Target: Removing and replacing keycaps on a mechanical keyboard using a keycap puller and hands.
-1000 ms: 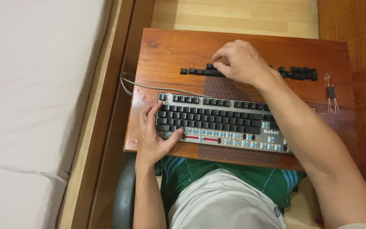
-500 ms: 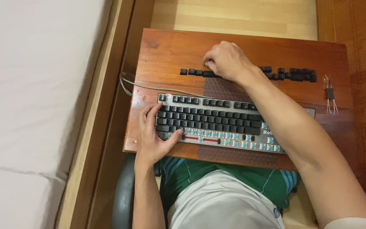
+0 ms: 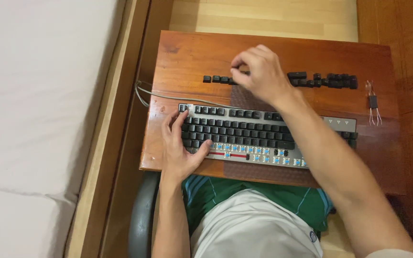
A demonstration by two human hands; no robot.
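A home bedroom; a white mattress (image 3: 39,119) in its wooden frame beside a small wooden desk (image 3: 192,52); wood flooring.

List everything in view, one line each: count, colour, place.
keyboard: one, grey with black keys, bottom row bare blue switches, near table edge
loose keycaps: one row, black, far side of table
cable: one, grey, left of keyboard
wire tool: one, black and metal, table's right side
table: one, reddish wood
mattress: white, far left
left hand: resting on keyboard's left end
right hand: over the keycap row, fingers pinched
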